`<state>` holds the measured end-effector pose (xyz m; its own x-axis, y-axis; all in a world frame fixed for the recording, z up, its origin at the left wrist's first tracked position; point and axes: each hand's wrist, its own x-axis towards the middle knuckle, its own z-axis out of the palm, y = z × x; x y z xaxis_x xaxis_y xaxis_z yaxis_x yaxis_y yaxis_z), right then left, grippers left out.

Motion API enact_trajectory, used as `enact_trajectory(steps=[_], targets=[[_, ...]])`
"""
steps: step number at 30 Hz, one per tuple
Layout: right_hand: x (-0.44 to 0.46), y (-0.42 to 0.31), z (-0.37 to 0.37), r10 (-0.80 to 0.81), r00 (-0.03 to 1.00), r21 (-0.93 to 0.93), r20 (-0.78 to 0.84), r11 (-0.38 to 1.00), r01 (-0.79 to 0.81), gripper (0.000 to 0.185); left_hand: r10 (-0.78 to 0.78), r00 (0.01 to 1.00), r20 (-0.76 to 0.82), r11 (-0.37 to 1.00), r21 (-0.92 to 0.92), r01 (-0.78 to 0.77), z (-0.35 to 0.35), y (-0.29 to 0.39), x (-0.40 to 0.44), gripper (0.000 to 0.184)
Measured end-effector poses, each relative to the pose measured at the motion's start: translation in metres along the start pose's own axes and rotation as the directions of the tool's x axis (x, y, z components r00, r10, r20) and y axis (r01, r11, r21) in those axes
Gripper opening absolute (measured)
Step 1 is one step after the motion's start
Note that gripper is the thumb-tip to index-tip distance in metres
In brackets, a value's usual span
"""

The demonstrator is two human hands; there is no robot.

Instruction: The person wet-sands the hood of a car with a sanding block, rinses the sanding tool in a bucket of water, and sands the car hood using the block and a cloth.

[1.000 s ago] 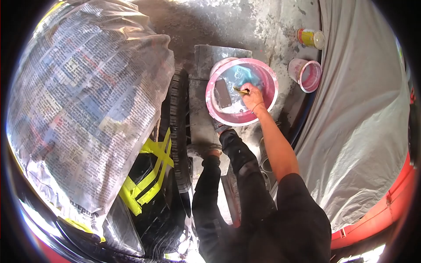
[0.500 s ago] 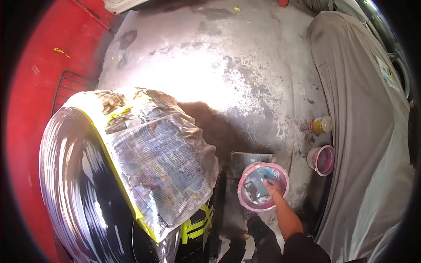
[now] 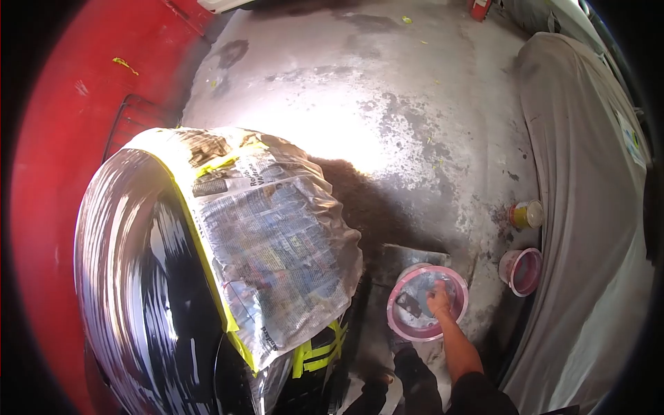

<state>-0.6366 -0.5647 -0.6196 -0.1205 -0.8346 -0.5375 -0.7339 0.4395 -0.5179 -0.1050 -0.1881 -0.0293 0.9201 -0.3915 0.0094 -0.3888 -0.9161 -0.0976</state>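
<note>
My right hand [image 3: 438,301] reaches into a pink-rimmed bucket [image 3: 394,324] of cloudy grey water. Its fingers look drawn together over a greyish patch, but what they hold, if anything, does not show clearly. Beside the hand, inside the bucket, is a dark rectangular piece [image 3: 409,304]. My left hand is out of view. Left of the bucket stands a glossy black car panel [image 3: 169,277], its neighbouring part covered with newspaper [image 3: 277,249] and plastic, edged with yellow tape [image 3: 200,277].
A smaller pink bucket [image 3: 521,272] and a tin [image 3: 527,214] stand beside a vehicle under a grey cover [image 3: 588,173]. At left are a red wall [image 3: 69,173] and a black metal rack [image 3: 130,117]. A flat slab [image 3: 415,256] lies behind the bucket.
The camera view has shifted, moving the scene slightly right in the picture. My right hand stays in the bucket, with its fingers drawn back from the dark rectangular piece.
</note>
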Motion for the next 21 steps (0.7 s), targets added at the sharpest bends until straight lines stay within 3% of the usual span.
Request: enact_trajectory(steps=[1, 2, 3, 4, 8, 9, 10, 11, 13, 14, 16, 17, 18, 20, 21], targets=[[0.000, -0.001, 0.002, -0.012, 1.000, 0.016, -0.001, 1.000, 0.013, 0.023, 0.438, 0.892, -0.114, 0.897, -0.019, -0.443, 0.011, -0.042, 0.017, 0.071], [0.006, 0.015, 0.016, -0.022, 1.000, 0.018, 0.005, 1.000, 0.022, 0.023, 0.619, 0.766, -0.171, 0.777, -0.008, -0.629, 0.016, -0.056, 0.020, 0.071], [0.018, 0.044, 0.040, 0.028, 1.000, 0.211, -0.012, 0.977, -0.024, 0.016, 0.768, 0.601, -0.219, 0.621, 0.026, -0.784, 0.021, -0.070, 0.023, 0.072], [0.024, 0.060, 0.052, 0.082, 0.997, 0.392, -0.015, 0.917, -0.070, 0.010, 0.733, 0.648, -0.207, 0.673, 0.082, -0.735, 0.023, -0.071, 0.021, 0.076], [-0.003, -0.007, 0.019, 0.091, 0.996, 0.197, 0.021, 0.976, -0.094, 0.009, 0.543, 0.833, -0.105, 0.818, 0.294, -0.495, 0.008, -0.054, -0.003, 0.098], [-0.007, -0.028, 0.015, -0.080, 0.994, -0.074, -0.075, 0.995, 0.074, 0.011, 0.650, 0.745, -0.149, 0.741, 0.344, -0.577, 0.006, -0.031, 0.002, 0.104], [-0.007, -0.038, 0.015, -0.273, 0.954, -0.340, -0.126, 0.915, 0.217, 0.013, 0.645, 0.750, -0.142, 0.744, 0.341, -0.575, 0.006, -0.034, -0.002, 0.104], [-0.004, -0.034, 0.021, -0.275, 0.953, -0.342, -0.126, 0.914, 0.218, 0.013, 0.599, 0.787, -0.148, 0.780, 0.328, -0.533, 0.009, -0.037, -0.003, 0.106], [0.000, -0.033, 0.044, -0.410, 0.908, -0.558, -0.082, 0.774, 0.299, 0.036, 0.473, 0.870, -0.142, 0.868, 0.247, -0.431, 0.011, -0.049, -0.005, 0.107], [0.001, -0.029, 0.051, -0.407, 0.910, -0.553, -0.080, 0.777, 0.299, 0.036, 0.475, 0.868, -0.141, 0.866, 0.253, -0.433, 0.009, -0.054, -0.006, 0.107], [0.002, -0.031, 0.055, -0.175, 0.974, -0.493, 0.142, 0.841, 0.223, 0.053, 0.354, 0.932, -0.077, 0.926, 0.167, -0.338, 0.007, -0.058, -0.007, 0.108], [0.005, -0.029, 0.058, -0.124, 0.970, -0.545, 0.209, 0.808, 0.221, 0.076, 0.356, 0.931, -0.080, 0.925, 0.173, -0.339, 0.009, -0.066, -0.006, 0.108], [0.008, -0.025, 0.062, -0.126, 0.969, -0.537, 0.212, 0.813, 0.223, 0.076, 0.428, 0.899, -0.091, 0.898, 0.159, -0.411, 0.010, -0.077, -0.002, 0.108], [0.019, 0.003, 0.078, 0.216, 0.960, -0.406, 0.178, 0.905, -0.128, 0.074, 0.497, 0.861, -0.107, 0.864, 0.152, -0.480, 0.010, -0.105, 0.003, 0.108], [0.037, 0.046, 0.097, 0.256, 0.942, -0.485, 0.219, 0.866, -0.122, 0.063, 0.496, 0.864, -0.086, 0.867, 0.100, -0.488, 0.010, -0.121, 0.006, 0.108]])
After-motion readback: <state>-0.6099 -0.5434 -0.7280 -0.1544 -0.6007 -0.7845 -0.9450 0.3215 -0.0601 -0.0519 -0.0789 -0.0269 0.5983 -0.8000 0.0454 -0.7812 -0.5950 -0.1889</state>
